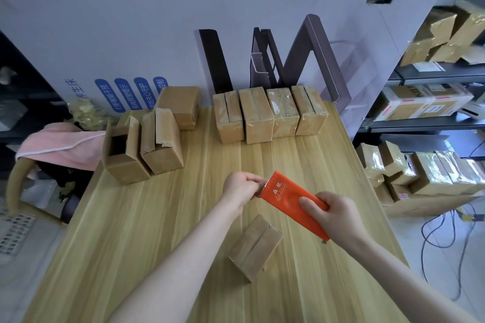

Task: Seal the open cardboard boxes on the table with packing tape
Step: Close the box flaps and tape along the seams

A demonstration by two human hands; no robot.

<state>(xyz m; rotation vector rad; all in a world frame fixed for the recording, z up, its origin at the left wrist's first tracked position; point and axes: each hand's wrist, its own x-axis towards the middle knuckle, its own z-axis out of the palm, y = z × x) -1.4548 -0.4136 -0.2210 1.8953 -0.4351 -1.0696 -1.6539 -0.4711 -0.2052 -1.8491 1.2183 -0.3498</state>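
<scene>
Light wood-grain worktop: four taped cardboard boxes in a row at its far edge, two open-flapped boxes at left, a closed box behind them, one small box near the front.

Bare forearms — left hand, right hand likewise.

Single head-worn wide-angle view: looked forward and down, close over table, far edge toward 12 o'clock.
</scene>
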